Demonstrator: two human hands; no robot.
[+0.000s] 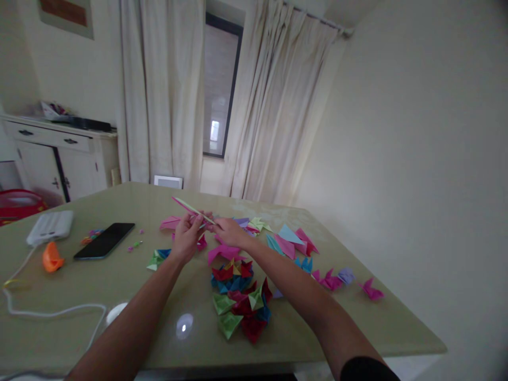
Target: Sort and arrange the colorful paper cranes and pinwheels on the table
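My left hand [188, 236] pinches a folded sheet of pink and pale paper [186, 205] above the far middle of the table. My right hand [228, 232] is closed at the paper's right end, its fingertips partly hidden. Below my wrists lies a pile of origami pieces [242, 304] in red, green and blue. A green and blue origami piece [157, 259] sits beside my left forearm. Under and past my right hand are pink folded papers [225, 253] and a pale green one [257, 224].
At the left of the table [130, 296] are a black phone [105, 241], a white power bank [51, 227] with a cable, and an orange object [52, 257]. More folded papers [291, 241] and a pink origami piece [372, 290] lie to the right.
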